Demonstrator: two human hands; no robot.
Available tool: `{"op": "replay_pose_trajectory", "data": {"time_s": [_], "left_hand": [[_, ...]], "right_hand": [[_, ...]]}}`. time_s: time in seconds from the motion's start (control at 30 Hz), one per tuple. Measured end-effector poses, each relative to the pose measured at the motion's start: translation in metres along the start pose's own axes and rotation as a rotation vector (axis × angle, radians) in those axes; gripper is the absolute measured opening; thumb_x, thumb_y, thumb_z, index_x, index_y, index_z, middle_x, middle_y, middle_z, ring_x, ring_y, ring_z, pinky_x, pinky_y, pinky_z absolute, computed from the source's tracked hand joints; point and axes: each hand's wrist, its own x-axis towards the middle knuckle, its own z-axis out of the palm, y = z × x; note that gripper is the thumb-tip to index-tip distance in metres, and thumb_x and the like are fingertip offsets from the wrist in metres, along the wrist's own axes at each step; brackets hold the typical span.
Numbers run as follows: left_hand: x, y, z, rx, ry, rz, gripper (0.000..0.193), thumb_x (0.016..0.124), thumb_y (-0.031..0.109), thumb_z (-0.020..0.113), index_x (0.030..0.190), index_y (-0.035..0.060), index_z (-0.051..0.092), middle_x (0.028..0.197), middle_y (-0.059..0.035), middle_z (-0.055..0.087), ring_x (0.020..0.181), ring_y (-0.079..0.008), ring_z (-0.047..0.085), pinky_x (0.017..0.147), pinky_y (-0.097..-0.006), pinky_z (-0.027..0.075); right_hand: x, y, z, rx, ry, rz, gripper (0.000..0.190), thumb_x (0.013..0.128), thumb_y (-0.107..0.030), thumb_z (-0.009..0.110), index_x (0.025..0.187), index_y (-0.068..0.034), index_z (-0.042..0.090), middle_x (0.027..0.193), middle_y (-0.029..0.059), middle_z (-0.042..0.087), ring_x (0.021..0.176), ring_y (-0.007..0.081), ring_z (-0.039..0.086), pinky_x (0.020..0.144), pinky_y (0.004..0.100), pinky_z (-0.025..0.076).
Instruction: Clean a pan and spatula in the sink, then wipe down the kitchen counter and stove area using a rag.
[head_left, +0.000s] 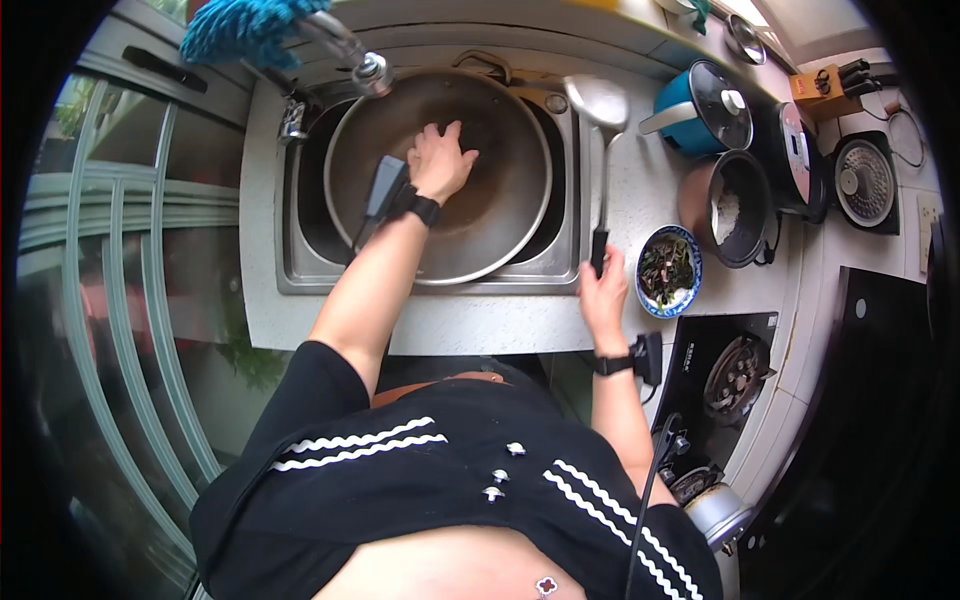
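Note:
A large metal wok rests across the sink, its loop handle at the back. Over the wok's inside is my left hand, fingers spread and holding nothing; whether it touches the metal I cannot tell. My right hand grips the black handle of a metal spatula or ladle at the right of the sink. The tool's head points away from me and is blurred. Above the wok's back left part hangs the faucet spout.
Right of the sink are a blue-rimmed bowl of cooked greens, an inner pot with rice, a blue lidded pot, a rice cooker and a knife block. A gas stove lies nearer, and a window is at left.

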Motion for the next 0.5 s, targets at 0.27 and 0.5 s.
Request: {"op": "replay_pose_trajectory", "data": {"time_s": [0.27,0.5], "left_hand": [[0.033,-0.019,0.077,0.287,-0.021,0.110,0.052,0.070,0.016,0.068,0.120,0.0159,0.051,0.118,-0.0231,0.044,0.112,-0.0407,0.041,0.090,-0.0480,0.040],[-0.010,-0.014,-0.025,-0.323,0.088,0.037,0.044,0.070,0.005,0.063,0.112,0.0140,0.054,0.103,-0.0176,0.053,0.099,-0.0357,0.050,0.084,-0.0424,0.042]], "right_hand": [[-0.045,-0.008,-0.022,0.086,-0.138,-0.086,0.034,0.080,-0.006,0.058,0.113,0.002,0.052,0.098,0.0216,0.061,0.090,0.0335,0.061,0.077,0.0364,0.048],[-0.040,-0.006,-0.018,-0.080,-0.191,-0.242,0.036,0.081,-0.007,0.057,0.116,-0.001,0.051,0.090,0.0195,0.061,0.080,0.0356,0.060,0.069,0.0395,0.048]]}}
